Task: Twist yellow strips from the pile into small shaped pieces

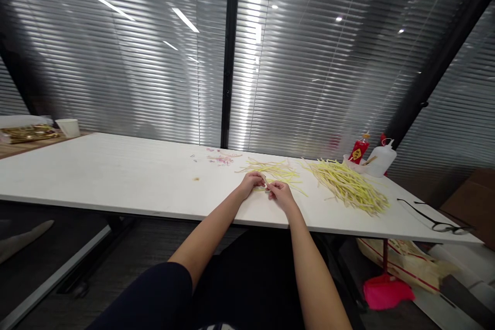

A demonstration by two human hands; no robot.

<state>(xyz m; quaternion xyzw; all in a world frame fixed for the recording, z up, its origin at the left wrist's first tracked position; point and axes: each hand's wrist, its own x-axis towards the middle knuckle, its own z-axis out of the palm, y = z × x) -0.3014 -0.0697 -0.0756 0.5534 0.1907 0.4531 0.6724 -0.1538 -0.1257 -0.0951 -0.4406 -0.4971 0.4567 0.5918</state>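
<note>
2 bare forearms reach forward and converge. The left hand (252,182) and right hand (279,192) sit close together, fingers curled inward, thumbs and fingertips pinched, the 2 sets of fingertips meeting or nearly so. A dark sleeve (154,294) covers the left upper arm.

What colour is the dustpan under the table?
Bright pink dustpan, seen in the head view.

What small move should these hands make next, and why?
Probably ease the right hand slightly away from the left hand: both hands' fingertips crowd around the pale strip, partly hiding it, so a small gap should show it better.
</note>
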